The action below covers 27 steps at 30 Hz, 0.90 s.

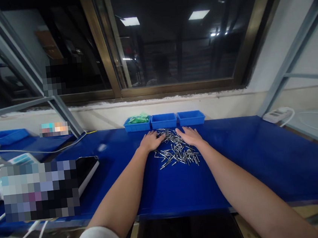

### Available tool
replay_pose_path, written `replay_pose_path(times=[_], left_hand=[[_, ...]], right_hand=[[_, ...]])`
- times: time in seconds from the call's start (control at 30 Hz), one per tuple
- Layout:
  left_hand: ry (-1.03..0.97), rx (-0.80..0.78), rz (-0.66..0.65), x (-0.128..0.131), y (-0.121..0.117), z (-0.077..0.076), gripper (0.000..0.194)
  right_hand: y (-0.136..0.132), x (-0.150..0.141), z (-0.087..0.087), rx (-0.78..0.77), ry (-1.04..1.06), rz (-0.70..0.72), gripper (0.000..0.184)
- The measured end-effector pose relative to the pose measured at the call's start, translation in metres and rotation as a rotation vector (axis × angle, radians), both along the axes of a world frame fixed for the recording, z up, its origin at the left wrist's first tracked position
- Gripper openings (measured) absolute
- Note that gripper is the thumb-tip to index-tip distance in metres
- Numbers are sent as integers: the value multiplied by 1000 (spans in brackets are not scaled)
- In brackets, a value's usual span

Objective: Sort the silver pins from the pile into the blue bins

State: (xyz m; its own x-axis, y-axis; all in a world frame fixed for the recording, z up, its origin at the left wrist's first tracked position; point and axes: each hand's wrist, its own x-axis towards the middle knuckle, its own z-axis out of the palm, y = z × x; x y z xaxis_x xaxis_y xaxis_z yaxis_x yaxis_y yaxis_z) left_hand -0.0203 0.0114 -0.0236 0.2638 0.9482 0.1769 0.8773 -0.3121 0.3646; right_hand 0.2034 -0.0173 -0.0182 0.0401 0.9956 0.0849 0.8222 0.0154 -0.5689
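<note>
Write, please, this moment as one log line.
left hand: at left edge of metal pins | right hand: at right edge | pins: loose on blue table | behind: three blue bins

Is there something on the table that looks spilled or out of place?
The metal pins lie in a loose heap between the left hand and right hand, outside the blue bins; possibly spilled, possibly deliberate.

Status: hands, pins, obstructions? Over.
Left hand, right hand: open, flanking far end of metal pins. Pins loosely heaped on table. Blue bins beyond, apparently not blocking.
</note>
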Motion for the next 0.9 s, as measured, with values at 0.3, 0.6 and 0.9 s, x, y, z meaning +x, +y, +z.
replay_pose_path(times=[0.3, 0.6, 0.9], left_hand=[[-8, 82, -211, 19, -16, 3, 58], [-105, 228, -133, 12, 4, 12, 53], [92, 112, -262, 28, 24, 5, 50]], right_hand=[[-10, -24, 4, -8, 23, 195, 88], [-2, -20, -7, 101, 132, 134, 76], [-4, -20, -5, 99, 111, 151, 73]])
